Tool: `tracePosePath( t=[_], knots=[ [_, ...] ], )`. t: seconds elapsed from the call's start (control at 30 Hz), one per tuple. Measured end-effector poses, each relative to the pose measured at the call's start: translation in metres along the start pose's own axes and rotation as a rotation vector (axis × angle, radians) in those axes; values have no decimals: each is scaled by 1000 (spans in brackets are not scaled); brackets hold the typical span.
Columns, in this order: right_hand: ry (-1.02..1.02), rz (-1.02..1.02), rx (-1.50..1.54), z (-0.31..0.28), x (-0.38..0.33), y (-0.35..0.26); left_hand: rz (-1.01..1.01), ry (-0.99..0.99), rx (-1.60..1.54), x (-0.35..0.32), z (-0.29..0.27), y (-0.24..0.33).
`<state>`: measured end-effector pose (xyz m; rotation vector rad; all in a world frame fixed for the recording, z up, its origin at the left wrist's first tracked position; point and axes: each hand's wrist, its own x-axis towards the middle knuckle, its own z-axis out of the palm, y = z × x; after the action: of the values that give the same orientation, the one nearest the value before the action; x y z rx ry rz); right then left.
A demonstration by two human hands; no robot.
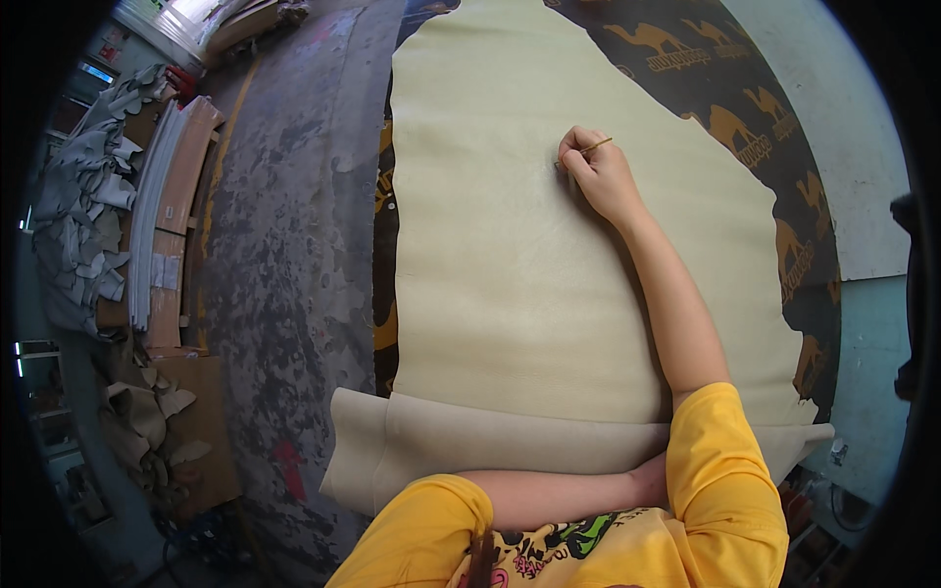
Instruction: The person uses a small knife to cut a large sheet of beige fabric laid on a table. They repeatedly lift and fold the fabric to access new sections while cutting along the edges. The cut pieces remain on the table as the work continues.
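A large cream leather hide (510, 255) lies spread in front of me. My right hand (594, 174) rests on its upper middle, fingers closed in a writing grip round a thin, gold-brown pen-like stick (598, 145). The stick's tip is down by the hide, mostly covered by the fingers. Along the near edge the hide folds over, showing its paler underside (451, 436). My left forearm lies across this fold, and my left hand (651, 478) goes behind my right sleeve. Its fingers are hidden.
Beneath the hide is a dark board (814, 323) printed with orange camel figures. A worn, blotched grey surface (284, 245) runs along the left. Beyond it are grey leather pieces (83, 216), long wrapped panels (172, 216) and a cardboard box (201, 421). At far right stands a pale panel (843, 147).
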<state>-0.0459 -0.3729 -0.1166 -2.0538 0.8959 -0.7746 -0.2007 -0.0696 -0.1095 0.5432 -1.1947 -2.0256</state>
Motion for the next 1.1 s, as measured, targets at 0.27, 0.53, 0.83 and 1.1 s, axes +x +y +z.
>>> tracePosePath(
  t=[0.27,0.53,0.83,1.1],
  knots=[
    [-92,55,-83,8,0,-9,-27,-121,394,1,-7,28],
    [120,-17,-116,10,8,-6,-226,-207,413,-2,-17,52],
    [530,272,-33,-58,82,70,-354,-279,562,0,-18,62],
    [468,255,-357,-97,62,91,-401,-322,662,4,-12,29]
  ],
)
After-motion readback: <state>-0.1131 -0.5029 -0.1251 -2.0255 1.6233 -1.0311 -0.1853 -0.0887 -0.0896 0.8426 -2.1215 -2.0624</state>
